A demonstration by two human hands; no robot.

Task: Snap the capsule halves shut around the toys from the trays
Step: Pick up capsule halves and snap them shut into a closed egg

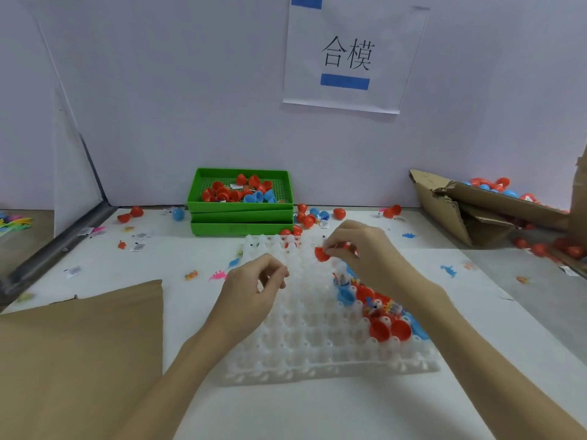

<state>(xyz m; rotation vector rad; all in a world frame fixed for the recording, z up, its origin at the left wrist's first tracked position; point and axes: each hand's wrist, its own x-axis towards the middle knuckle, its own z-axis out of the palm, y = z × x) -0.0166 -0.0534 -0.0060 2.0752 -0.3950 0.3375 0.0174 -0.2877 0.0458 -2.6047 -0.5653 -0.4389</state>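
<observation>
A white moulded tray [317,338] with many cups lies in front of me. Red capsule halves [389,330], blue halves [344,295] and small wrapped toys [381,306] sit in its right side. My right hand [365,252] hovers over the tray's far part, fingers pinched on a red capsule half [321,255]. My left hand [254,284] is above the tray's left side, fingers curled loosely with nothing seen in them. Stacked green trays [241,214] at the back hold more red and blue halves.
Loose capsules, small toys and paper slips lie scattered on the white table. A brown cardboard sheet [79,350] covers the near left. A torn cardboard box [482,208] with finished capsules stands at the right. A paper sign [349,55] hangs on the back wall.
</observation>
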